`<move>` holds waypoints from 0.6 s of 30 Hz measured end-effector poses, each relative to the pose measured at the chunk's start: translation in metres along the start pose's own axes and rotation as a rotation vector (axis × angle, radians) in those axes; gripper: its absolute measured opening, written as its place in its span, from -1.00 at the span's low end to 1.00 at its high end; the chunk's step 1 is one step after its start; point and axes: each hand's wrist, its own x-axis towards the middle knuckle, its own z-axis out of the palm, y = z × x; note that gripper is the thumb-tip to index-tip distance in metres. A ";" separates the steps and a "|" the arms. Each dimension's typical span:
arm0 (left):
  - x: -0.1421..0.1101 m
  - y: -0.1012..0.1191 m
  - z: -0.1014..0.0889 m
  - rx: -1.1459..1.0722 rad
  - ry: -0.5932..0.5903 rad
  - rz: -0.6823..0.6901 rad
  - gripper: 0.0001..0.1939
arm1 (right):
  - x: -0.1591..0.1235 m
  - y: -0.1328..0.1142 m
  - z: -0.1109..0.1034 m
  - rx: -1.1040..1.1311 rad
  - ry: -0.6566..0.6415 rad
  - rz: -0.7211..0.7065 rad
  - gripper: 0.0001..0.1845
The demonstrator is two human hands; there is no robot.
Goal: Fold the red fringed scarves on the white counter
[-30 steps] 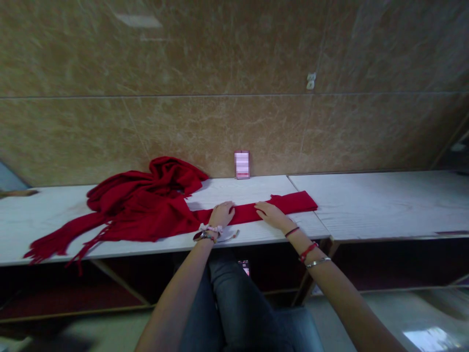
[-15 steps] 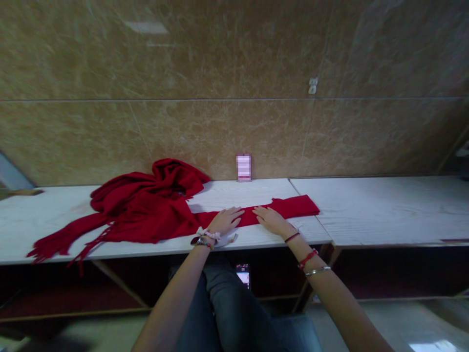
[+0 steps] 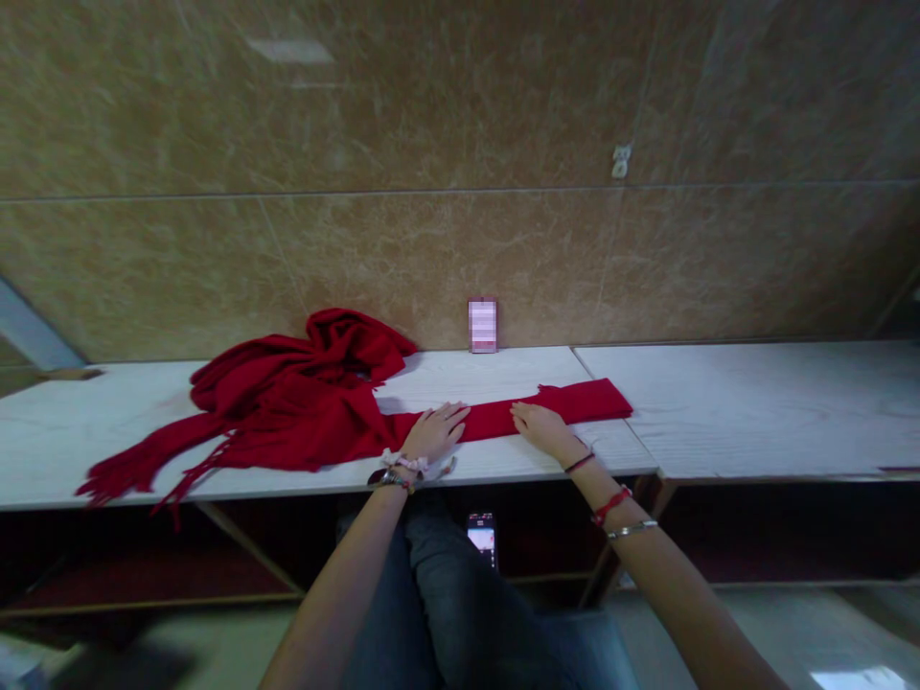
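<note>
A long, flat-folded strip of matte red cloth [image 3: 493, 420], laid out straight

The person's bare left hand [image 3: 435, 433] rests palm down on the cloth, open, with its fingers extended and parted. The bare right hand [image 3: 542, 430] lies farther along it, also open, fingers slightly bent and not visibly gripping; how hard either presses cannot be told. Set apart like this, they probably hold the strip smooth and steady. It lies lengthwise on the white wood-grain counter [image 3: 747, 402], likely for easy reach. On its left, a crumpled heap of red fringed fabric [image 3: 302, 407] adjoins it; whether the two are one piece is unclear. A slim phone with a pale lit screen [image 3: 483, 326] stands upright against the tan marbled wall [image 3: 431, 105], presumably so that its display faces the person
</note>
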 end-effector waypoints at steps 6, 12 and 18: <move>-0.001 0.000 0.000 -0.016 0.046 -0.084 -0.57 | -0.002 0.000 -0.005 0.003 0.063 0.002 -0.65; 0.000 -0.002 0.001 -0.050 0.060 0.003 -0.57 | -0.002 -0.001 -0.002 0.025 0.012 -0.028 -0.65; 0.000 -0.003 0.002 -0.048 0.077 -0.032 -0.56 | -0.001 0.007 0.000 -0.076 0.071 0.135 -0.63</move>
